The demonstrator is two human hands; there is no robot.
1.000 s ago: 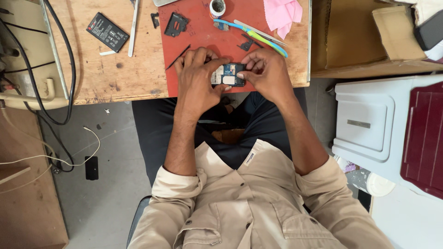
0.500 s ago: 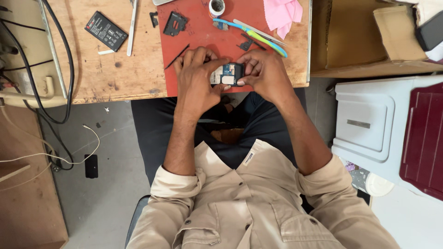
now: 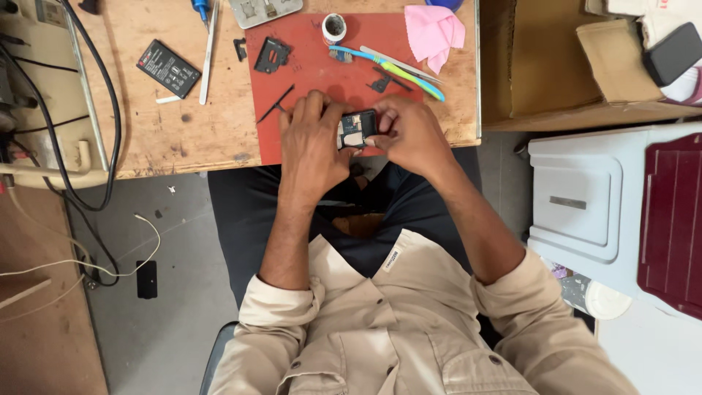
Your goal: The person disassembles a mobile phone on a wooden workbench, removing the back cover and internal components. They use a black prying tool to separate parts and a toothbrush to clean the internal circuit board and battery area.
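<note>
Wooden tabletop (image 3: 183,139) carries a red mat (image 3: 307,73) at its near edge, where the left hand (image 3: 313,146) and right hand (image 3: 413,135) both grip an opened phone (image 3: 357,130).

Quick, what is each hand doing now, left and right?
Left hand: closed on the small opened phone, holding its left side.
Right hand: closed on the same phone, fingers on its right end.
</note>
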